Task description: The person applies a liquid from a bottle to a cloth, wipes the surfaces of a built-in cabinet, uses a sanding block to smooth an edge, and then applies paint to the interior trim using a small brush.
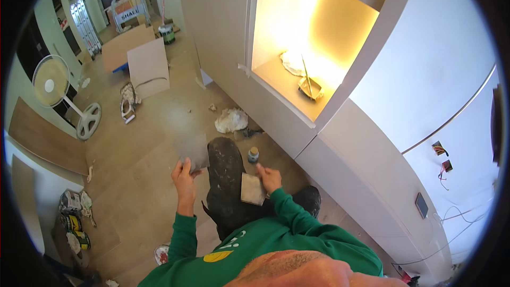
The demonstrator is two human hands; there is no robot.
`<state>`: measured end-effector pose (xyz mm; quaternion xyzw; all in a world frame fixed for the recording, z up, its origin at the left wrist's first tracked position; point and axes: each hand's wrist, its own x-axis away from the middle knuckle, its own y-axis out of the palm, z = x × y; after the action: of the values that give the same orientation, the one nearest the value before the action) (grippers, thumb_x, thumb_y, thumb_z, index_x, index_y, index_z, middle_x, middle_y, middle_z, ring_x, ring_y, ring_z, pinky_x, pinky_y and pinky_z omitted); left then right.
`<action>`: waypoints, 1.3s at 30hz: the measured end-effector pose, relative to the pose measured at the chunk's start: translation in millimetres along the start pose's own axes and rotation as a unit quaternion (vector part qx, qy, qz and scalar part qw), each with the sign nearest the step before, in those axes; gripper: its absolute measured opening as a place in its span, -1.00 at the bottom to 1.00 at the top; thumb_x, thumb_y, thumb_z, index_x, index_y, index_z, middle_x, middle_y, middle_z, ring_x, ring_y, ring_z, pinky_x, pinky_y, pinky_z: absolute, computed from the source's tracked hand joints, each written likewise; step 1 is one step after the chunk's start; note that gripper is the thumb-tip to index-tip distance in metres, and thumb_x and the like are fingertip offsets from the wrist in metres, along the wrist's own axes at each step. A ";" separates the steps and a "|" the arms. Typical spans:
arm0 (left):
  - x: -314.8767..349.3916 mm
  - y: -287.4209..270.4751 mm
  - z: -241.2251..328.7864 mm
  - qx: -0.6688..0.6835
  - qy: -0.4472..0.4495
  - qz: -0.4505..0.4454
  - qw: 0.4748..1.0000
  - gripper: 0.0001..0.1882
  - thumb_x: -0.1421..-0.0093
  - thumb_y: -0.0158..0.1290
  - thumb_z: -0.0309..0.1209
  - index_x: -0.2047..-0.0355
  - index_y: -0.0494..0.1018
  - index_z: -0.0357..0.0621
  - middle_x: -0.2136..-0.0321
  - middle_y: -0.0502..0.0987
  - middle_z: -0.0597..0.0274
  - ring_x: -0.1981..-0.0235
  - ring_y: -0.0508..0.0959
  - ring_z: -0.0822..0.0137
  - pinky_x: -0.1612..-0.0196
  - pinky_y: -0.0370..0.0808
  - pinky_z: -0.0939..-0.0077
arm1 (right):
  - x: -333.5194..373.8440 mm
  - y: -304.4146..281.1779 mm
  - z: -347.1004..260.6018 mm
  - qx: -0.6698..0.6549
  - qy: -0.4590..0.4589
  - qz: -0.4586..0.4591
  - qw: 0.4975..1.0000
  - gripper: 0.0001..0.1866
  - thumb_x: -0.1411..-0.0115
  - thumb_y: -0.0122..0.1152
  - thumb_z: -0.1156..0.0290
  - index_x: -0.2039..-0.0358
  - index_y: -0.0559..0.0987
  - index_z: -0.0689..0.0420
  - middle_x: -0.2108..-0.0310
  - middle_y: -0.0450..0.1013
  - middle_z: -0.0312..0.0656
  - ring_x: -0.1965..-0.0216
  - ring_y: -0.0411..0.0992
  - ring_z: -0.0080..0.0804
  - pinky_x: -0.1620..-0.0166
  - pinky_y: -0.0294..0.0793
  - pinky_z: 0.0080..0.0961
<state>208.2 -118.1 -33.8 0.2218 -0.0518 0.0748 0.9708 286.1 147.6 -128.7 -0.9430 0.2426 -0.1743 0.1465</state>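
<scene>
My left hand (185, 179) is closed on a thin grey sheet (195, 151), fingers and thumb at its lower left edge. The sheet is hazy at its upper left, beside my dark-trousered knee. My right hand (271, 179) is closed at the right edge of a flat, pale beige square piece (252, 189), held over my thigh. I cannot tell what either piece is made of. Just above my right hand, a small jar (253, 154) with a tan top stands on the floor.
A lit cabinet niche (276, 82) holds a small tray (311, 89) with a brush-like stick. Crumpled white plastic (231, 120) lies by the cabinet base. A standing fan (51, 82), flat boards (149, 66), a ladder (85, 26) and a bucket (167, 34) stand farther left.
</scene>
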 end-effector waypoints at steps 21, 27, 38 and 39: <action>-17.4 58.5 54.3 0.076 -0.013 -0.069 0.995 -0.68 -0.25 0.17 -0.32 0.14 0.52 -0.36 0.22 0.60 0.11 0.26 0.61 0.29 0.26 0.55 0.37 | -19.9 -95.5 -72.8 -0.283 -0.084 -0.175 0.939 -0.66 -0.30 0.14 0.52 -0.09 0.51 0.26 0.21 0.53 -0.28 0.26 0.49 -0.54 0.16 0.50 -0.56; -27.1 97.3 65.8 0.070 0.098 -0.041 0.992 -0.79 -0.22 0.19 -0.36 0.41 0.54 -0.29 0.47 0.55 0.30 0.53 0.49 0.44 0.49 0.44 0.45 | -40.4 -92.0 -120.1 -0.367 -0.034 -0.152 0.917 -0.59 -0.34 0.03 0.35 -0.16 0.47 0.18 0.37 0.47 -0.32 0.45 0.40 -0.53 0.35 0.38 -0.63; 29.7 143.1 -25.1 -0.218 0.217 -0.205 0.929 -0.67 -0.28 0.01 -0.47 -0.03 0.47 -0.34 0.22 0.62 -0.09 0.16 0.63 0.15 0.07 0.50 0.37 | -49.6 11.3 -148.8 -0.345 -0.118 -0.152 0.919 -0.21 -0.36 -0.01 -0.17 -0.34 0.28 0.21 -0.10 0.41 0.01 -0.09 0.36 -0.36 -0.17 0.33 -0.39; 27.3 144.1 -29.2 -0.220 0.215 -0.201 0.930 -0.66 -0.28 0.00 -0.48 -0.04 0.46 -0.35 0.20 0.61 -0.10 0.15 0.62 0.14 0.06 0.49 0.37 | -50.2 10.5 -148.5 -0.359 -0.101 -0.159 0.914 -0.19 -0.35 0.01 -0.17 -0.35 0.25 0.24 -0.12 0.39 0.02 -0.09 0.36 -0.35 -0.17 0.33 -0.40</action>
<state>212.8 26.3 4.6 -0.0132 0.1883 -0.0895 0.9779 181.3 135.8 -12.4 -0.9707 0.1198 -0.0007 -0.2081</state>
